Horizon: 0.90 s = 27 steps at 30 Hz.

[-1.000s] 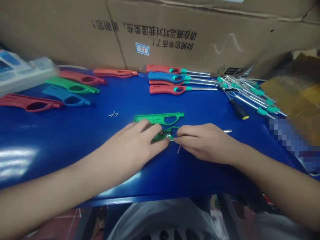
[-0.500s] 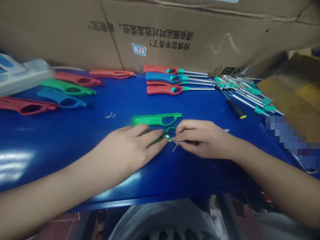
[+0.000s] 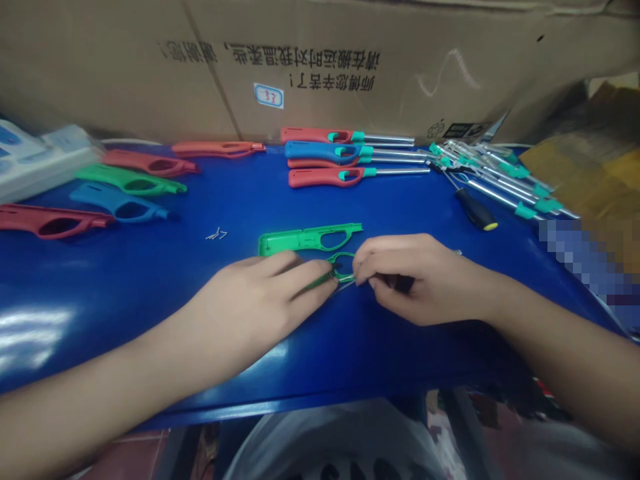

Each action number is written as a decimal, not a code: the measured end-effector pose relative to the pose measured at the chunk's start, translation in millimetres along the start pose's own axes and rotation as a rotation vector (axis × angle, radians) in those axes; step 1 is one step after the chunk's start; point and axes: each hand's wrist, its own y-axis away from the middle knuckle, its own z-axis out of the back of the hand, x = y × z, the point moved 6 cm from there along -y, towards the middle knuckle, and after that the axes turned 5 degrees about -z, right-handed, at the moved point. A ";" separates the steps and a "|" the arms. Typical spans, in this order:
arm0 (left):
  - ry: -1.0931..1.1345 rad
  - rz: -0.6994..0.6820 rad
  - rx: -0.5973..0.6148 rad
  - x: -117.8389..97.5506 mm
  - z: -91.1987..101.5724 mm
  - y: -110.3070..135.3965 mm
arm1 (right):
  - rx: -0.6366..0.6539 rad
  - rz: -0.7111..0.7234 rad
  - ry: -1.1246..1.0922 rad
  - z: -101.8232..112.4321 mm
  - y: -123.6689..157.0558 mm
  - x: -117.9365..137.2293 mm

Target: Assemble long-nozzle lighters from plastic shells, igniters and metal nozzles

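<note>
My left hand (image 3: 273,293) is closed over a green lighter half-shell (image 3: 344,256), pressing it to the blue table. Its trigger loop shows between my two hands, and the rest is under my left fingers. With thumb and fingers pinched at the shell's right part, my right hand (image 3: 425,277) holds a thin pale tube (image 3: 346,285) along the shell's lower edge. Most of that tube is hidden. Just behind them lies a second green half-shell (image 3: 280,243), its hollow side up. A small metallic tip (image 3: 459,253) shows behind my right wrist.
Assembled lighters (image 3: 320,177) lie at the back by a cardboard box (image 3: 320,40). Several loose half-shells (image 3: 133,202) are at left, near a white power strip (image 3: 45,163). Small screws (image 3: 216,234) lie mid-table. A screwdriver (image 3: 475,210) and metal lighter rods (image 3: 500,183) lie at right.
My right fingers have shifted slightly right. The thin tube, whose end stuck out downward below them, now lies closer along the shell's edge. My left hand stays on the shell.
</note>
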 end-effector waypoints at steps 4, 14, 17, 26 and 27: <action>-0.001 0.013 0.006 1.4 -2.7 -1.0 | -0.008 0.016 0.008 1.3 0.8 4.7; -0.009 -0.026 0.006 -0.8 -6.9 1.3 | -0.087 -0.113 0.018 3.4 -0.3 -4.4; -0.011 -0.040 -0.003 -1.8 -7.9 1.5 | -0.023 -0.120 0.001 0.7 -0.6 -5.3; -0.007 -0.058 -0.037 -1.3 -6.0 -0.4 | 0.041 -0.111 0.033 0.3 -0.2 -0.7; -0.005 -0.059 -0.039 -1.1 -5.9 -0.8 | 0.037 -0.110 0.033 -0.1 0.0 -1.1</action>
